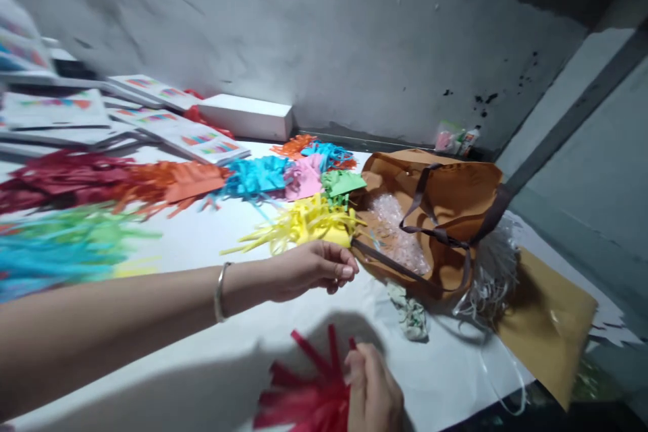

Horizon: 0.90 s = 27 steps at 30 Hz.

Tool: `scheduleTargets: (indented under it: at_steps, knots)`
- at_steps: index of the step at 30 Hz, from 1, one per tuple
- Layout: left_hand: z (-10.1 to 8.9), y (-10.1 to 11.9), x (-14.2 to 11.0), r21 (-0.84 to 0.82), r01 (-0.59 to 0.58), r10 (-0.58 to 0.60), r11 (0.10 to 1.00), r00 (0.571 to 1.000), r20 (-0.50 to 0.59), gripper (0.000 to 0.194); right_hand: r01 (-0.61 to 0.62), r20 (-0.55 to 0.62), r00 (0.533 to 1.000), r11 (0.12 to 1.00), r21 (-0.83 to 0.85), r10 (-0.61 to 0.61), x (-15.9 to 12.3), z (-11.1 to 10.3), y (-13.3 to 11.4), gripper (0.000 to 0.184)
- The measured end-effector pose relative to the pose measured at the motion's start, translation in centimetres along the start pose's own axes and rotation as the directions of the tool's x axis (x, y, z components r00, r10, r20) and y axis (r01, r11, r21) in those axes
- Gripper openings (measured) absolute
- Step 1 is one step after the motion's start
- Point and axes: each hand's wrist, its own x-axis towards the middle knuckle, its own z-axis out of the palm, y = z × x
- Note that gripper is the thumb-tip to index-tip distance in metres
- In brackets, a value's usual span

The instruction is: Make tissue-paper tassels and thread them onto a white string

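Red fringe (308,401) was gripped in R hand (375,388), over the white counter (450,378), nr bottom of view. L hand (314,270), fingers curled, was nr yellow fringe (311,219) & brown bag (468,189); couldn't tell if it held anything.

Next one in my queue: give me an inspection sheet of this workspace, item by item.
Surface: white-covered table, shadowed near the hands.
Job's things: red fringed strips, blurred; yellow fringed bundle beyond the left hand; more coloured bundles behind.
Clutter: open brown bag with dark handles, clear plastic pieces inside; crumpled pale wad before it; white rectangular box by the wall.
Left hand: fingers loosely curled, no held thing visible.
Right hand: red strips in its grip.
Cables: nothing seen.
Surroundings: grey, stained wall behind.
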Motion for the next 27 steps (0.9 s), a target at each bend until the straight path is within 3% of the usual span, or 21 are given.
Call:
scheduleTargets:
  at_steps: [2,5,8,11,18,23,27]
  knots:
    - [0.6,-0.6,-4.5,-0.229,0.086,-0.093,0.970,0.995,-0.020,0.033,-0.029,0.036,0.999,0.997,0.064,0.027,-0.1,-0.8,-1.3,0.034]
    - [1.6,-1.7,-10.0,-0.352,0.091,-0.126,0.932,0.989,-0.077,0.033,-0.020,0.060,0.998,0.992,0.127,0.012,-0.6,-2.1,-4.9,0.032]
    - [2.4,-3.0,-14.0,-0.414,0.022,-0.093,0.910,0.984,-0.152,0.033,0.043,0.089,0.994,0.984,0.174,-0.059,-1.4,-2.8,-9.0,0.026]
    - [2.8,-4.1,-17.2,-0.414,-0.087,-0.016,0.906,0.971,-0.239,0.033,0.099,0.208,0.967,0.972,0.215,-0.145,-2.1,-2.8,-12.2,0.026]
    - [2.2,-5.7,-22.5,-0.349,-0.183,0.055,0.919,0.937,-0.344,0.031,0.170,0.381,0.885,0.947,0.274,-0.269,-3.6,-2.5,-16.2,0.027]
    - [2.0,-6.3,-24.7,-0.330,-0.221,0.081,0.918,0.917,-0.390,0.033,0.137,0.504,0.814,0.940,0.313,-0.287,-4.2,-2.8,-17.8,0.031]
    - [1.9,-6.4,-25.9,-0.219,-0.205,0.114,0.954,0.923,-0.368,0.036,0.138,0.614,0.730,0.945,0.297,-0.300,-3.7,-3.6,-18.3,0.034]
